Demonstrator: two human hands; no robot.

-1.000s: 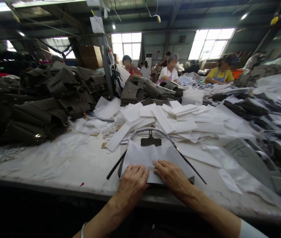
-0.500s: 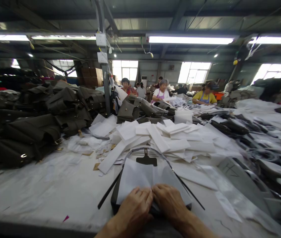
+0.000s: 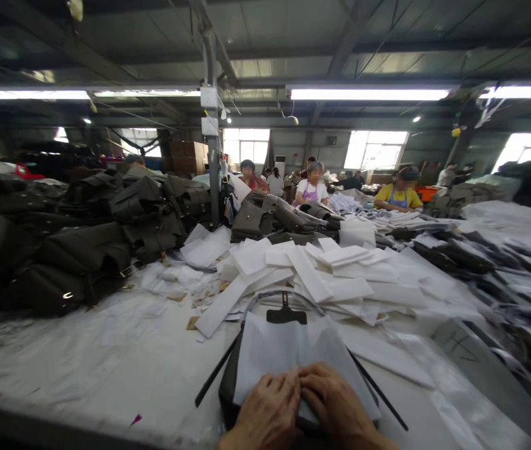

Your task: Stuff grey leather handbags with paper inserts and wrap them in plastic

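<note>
Head view: hands (image 3: 300,406) near table edge (image 3: 59,428).

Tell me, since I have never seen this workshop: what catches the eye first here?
At the bottom centre, the left hand and right hand press side by side on white paper laid over a dark bag. Behind it sprawls a heap of white paper strips, and dark bags pile high at the left.

A long white table (image 3: 106,369) under heaps.
Dark bags (image 3: 82,250) left, white paper strips (image 3: 321,275) centre.
</note>
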